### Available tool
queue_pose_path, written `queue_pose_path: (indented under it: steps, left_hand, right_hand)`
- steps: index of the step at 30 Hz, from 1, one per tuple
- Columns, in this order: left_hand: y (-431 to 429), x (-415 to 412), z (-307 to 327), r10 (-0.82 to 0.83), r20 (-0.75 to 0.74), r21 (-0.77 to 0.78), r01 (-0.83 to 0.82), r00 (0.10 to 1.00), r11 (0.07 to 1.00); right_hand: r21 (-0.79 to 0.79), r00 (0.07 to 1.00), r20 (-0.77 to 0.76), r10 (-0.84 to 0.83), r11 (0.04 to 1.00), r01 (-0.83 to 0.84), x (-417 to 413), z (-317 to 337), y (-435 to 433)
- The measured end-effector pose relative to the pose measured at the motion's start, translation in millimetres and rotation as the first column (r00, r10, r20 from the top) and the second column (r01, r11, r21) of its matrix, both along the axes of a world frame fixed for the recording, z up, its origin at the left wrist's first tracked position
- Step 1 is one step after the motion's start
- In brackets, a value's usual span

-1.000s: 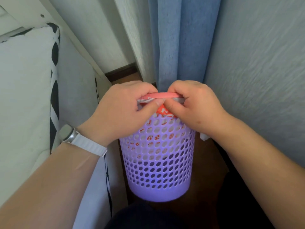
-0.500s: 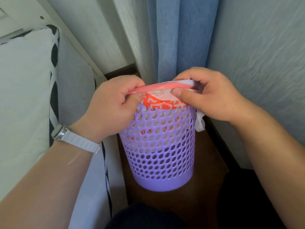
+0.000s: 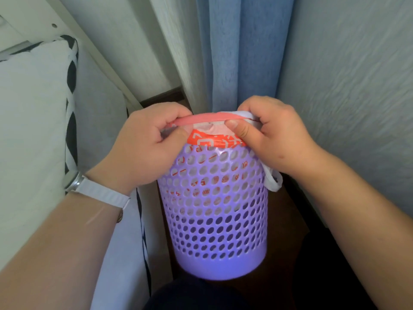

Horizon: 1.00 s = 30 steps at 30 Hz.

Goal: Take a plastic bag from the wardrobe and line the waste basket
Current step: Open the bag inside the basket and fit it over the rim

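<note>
Plastic bag [image 3: 212, 139], white with orange print, sits mostly inside the waste basket [image 3: 214, 211]; its printed film shows through the round holes of the upper wall, and its mouth rises above the rim between the two hands. A pink-red edge of the mouth is stretched taut from one hand to the other, and a white handle loop hangs down outside the basket on the right. The film looks thin, light and limp, so it should stretch and crumple easily and could tear if pulled hard over the rim; it may also slip back inside unless it is folded well down. The mouth edge, close to the rim, looks like the best place to hold it.

The left hand [image 3: 145, 148] is closed on the edge at the left of the rim, thumb pressing the film against curled fingers, knuckles up, a white-strapped watch [image 3: 98, 191] on the wrist. The right hand [image 3: 274, 135] pinches the edge at the right, thumb in front, fingers curled over the top. Both forearms reach in from below.

The lilac basket stands upright on the dark wooden floor [image 3: 288, 247], in a narrow gap between a bed [image 3: 33, 121] with white bedding trimmed in black on the left and a pale textured wall [image 3: 348, 74] on the right. A blue curtain [image 3: 239, 52] hangs just behind it.
</note>
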<state>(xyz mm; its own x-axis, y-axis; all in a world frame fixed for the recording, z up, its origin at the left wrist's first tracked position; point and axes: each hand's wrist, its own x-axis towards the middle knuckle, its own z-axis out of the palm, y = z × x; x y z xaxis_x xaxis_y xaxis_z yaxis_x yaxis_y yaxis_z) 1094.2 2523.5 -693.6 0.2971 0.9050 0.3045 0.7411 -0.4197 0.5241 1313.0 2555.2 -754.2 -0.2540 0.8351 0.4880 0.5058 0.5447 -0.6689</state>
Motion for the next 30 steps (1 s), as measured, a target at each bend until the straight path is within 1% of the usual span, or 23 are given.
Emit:
queue_pose_path:
  steps: [4,6,9,11,13,15,17,19,21,23,25,27,30]
  left_hand:
    - [-2,6,0,-0.068,-0.123,0.021,0.071,0.99,0.997]
    - [-2,8,-4,-0.052,-0.174,0.061,0.064,0.983,0.996]
    - [0,7,-7,-0.009,-0.188,0.073,0.023,0.982,0.997]
    - [0,7,-7,0.017,-0.226,0.104,0.007,0.974,0.995]
    - [0,9,-6,0.038,-0.254,0.142,-0.002,0.966,0.99]
    - [-1,9,-5,0.035,-0.247,0.149,0.002,0.968,0.989]
    - [-1,9,-3,0.004,-0.211,0.13,0.024,0.978,0.991]
    - [-2,11,-1,-0.042,-0.185,0.125,0.066,0.982,0.99]
    - [-2,14,0,-0.071,-0.207,0.145,0.102,0.976,0.984]
    - [-1,14,-3,-0.091,-0.253,0.159,0.134,0.963,0.978]
    - [0,12,-6,-0.1,-0.269,0.143,0.142,0.958,0.98]
    - [2,8,-8,-0.1,-0.242,0.129,0.134,0.965,0.982]
    - [5,3,-8,-0.062,-0.163,0.149,0.087,0.985,0.985]
  right_hand:
    - [-0.009,0.998,0.039,0.051,0.999,-0.05,-4,-1,0]
    - [-0.042,0.996,0.052,0.075,0.996,-0.073,-4,0,-1]
    - [-0.11,0.989,0.036,0.14,0.985,-0.135,-4,3,-1]
    - [-0.073,0.993,0.05,0.106,0.992,-0.102,-7,2,-5]
    - [0.007,0.995,0.099,0.026,1.0,-0.027,-12,0,-8]
    - [0.082,0.991,0.129,-0.036,0.996,0.026,-14,-2,-12]
    - [0.131,0.99,0.126,-0.069,0.99,0.053,-14,-2,-14]
    - [0.144,0.99,0.113,-0.089,0.987,0.072,-15,-2,-14]
    - [0.136,0.99,0.106,-0.092,0.988,0.077,-16,-2,-15]
    - [0.091,0.993,0.1,-0.055,0.995,0.046,-18,-1,-14]
    - [0.034,0.996,0.079,0.032,0.999,-0.035,-17,1,-13]
    - [0.024,0.994,0.042,0.097,0.995,-0.098,-11,5,-8]
    - [0.014,0.991,-0.005,0.131,0.991,-0.131,4,9,2]
